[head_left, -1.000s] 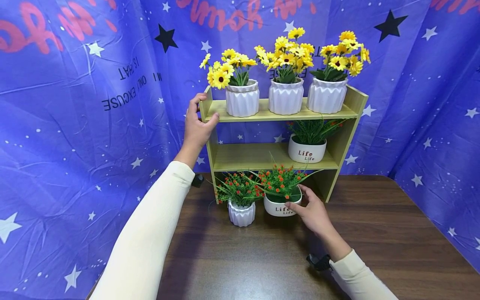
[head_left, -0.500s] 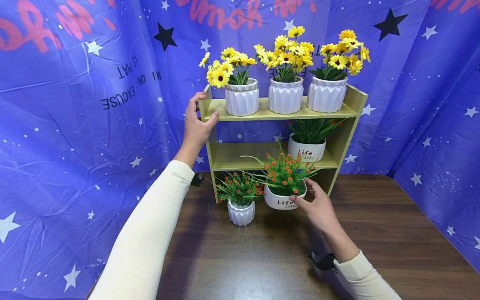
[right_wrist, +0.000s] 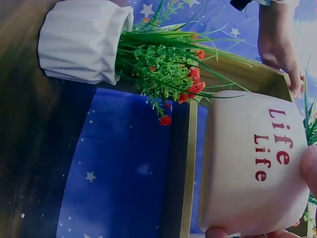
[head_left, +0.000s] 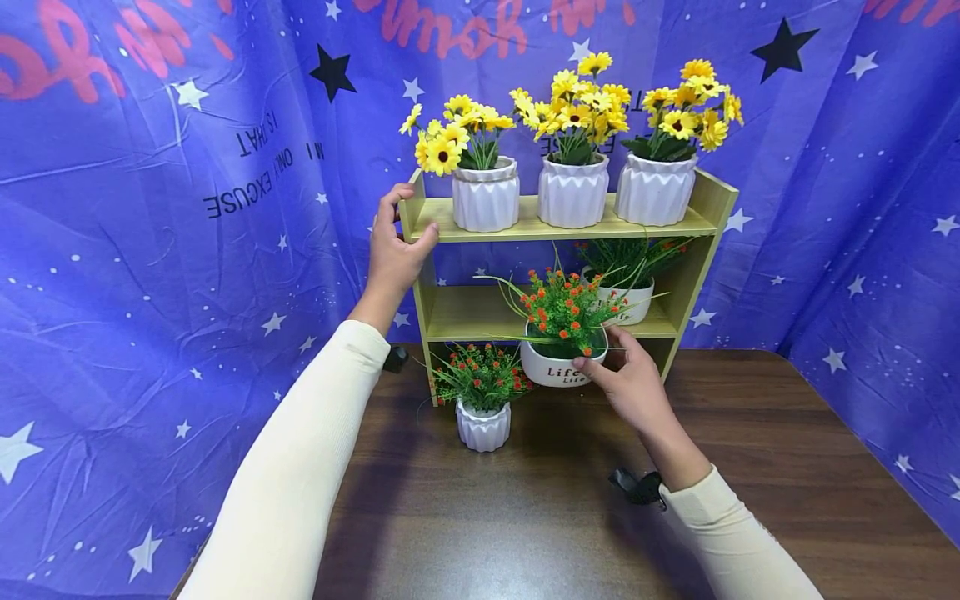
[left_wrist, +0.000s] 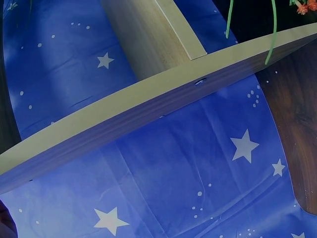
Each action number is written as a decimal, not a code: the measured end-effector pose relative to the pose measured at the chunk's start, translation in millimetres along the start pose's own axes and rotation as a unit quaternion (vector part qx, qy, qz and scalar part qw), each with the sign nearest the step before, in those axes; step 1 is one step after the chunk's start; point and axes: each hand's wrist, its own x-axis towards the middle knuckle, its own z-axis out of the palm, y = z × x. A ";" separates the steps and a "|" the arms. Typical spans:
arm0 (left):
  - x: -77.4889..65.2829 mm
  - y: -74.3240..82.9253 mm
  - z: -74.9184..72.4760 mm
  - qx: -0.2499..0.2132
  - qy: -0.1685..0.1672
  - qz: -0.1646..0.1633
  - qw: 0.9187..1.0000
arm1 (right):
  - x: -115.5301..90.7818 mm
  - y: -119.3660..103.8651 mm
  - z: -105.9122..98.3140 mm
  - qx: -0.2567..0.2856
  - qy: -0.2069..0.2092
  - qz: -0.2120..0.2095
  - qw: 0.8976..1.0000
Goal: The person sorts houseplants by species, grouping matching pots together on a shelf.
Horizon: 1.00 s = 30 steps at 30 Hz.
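My right hand (head_left: pixel 630 385) grips a white oval "Life" flowerpot (head_left: pixel 557 367) by its right side, thumb on the front. Green grass and small orange-red flowers fill the pot, which hangs off the table in front of the middle shelf's front edge. In the right wrist view the flowerpot (right_wrist: pixel 252 163) appears close, with fingers around its edge. My left hand (head_left: pixel 397 254) holds the upper left corner of the wooden shelf (head_left: pixel 472 312). Behind the held plant, a second "Life" pot (head_left: pixel 641 307) stands at the right of the middle shelf, partly hidden.
Three white fluted pots of yellow flowers (head_left: pixel 573 192) line the top shelf. A small fluted pot with red flowers (head_left: pixel 483 427) stands on the wooden table (head_left: pixel 465 517), before the shelf's lower left. A blue starry cloth (head_left: pixel 187 333) hangs behind and at both sides.
My right hand has lifted the held flowerpot from low near the table up to the middle shelf's front edge. The left hand keeps its place on the shelf corner.
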 end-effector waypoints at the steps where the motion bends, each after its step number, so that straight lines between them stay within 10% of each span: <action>1: -0.5 0.2 0.0 0.001 0.000 -0.002 1.000 | 3.0 -1.3 1.1 0.002 -0.004 0.002 1.000; 30: 2.7 -8.7 -2.7 0.024 -0.011 -0.033 0.999 | 83.1 -21.5 24.8 -0.045 -0.003 -0.010 0.999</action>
